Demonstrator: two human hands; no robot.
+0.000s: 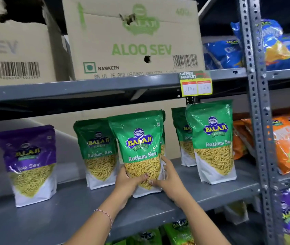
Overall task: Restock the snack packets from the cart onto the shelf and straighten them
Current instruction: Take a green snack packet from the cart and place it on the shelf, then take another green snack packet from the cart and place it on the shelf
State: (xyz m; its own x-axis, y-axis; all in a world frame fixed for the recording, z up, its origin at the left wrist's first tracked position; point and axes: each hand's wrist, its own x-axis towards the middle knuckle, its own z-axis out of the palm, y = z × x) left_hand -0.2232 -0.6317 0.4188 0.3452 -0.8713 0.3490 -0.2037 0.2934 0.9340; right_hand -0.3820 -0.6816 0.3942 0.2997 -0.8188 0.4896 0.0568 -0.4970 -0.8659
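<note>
We hold the green Ratlami Sev packet [141, 152] upright at the middle of the grey shelf [70, 209], its white base on or just above the shelf surface; we cannot tell which. Our left hand [129, 181] is closed around its lower left edge, fingers wrapped over the front, and our right hand [167, 175] is cupped against the lower right side with fingers reaching behind. Gripping low on both sides likely lets us square the pouch so its label faces out.

It stands in front of and partly overlaps another green packet [97, 152] just to its left and farther back, with more green showing behind its right edge, so it seems to become the front of a row. To the right, apart from it, a second green pair [213, 144] already faces forward near the shelf edge, one behind the other. Far left stands a purple Aloo Sev packet [31, 163], separate from the greens, which suggests flavours are grouped. Above, on the upper shelf, sit cardboard cartons [133, 41], and a price tag [196, 84] hangs from that shelf's edge. The cart is out of view.
</note>
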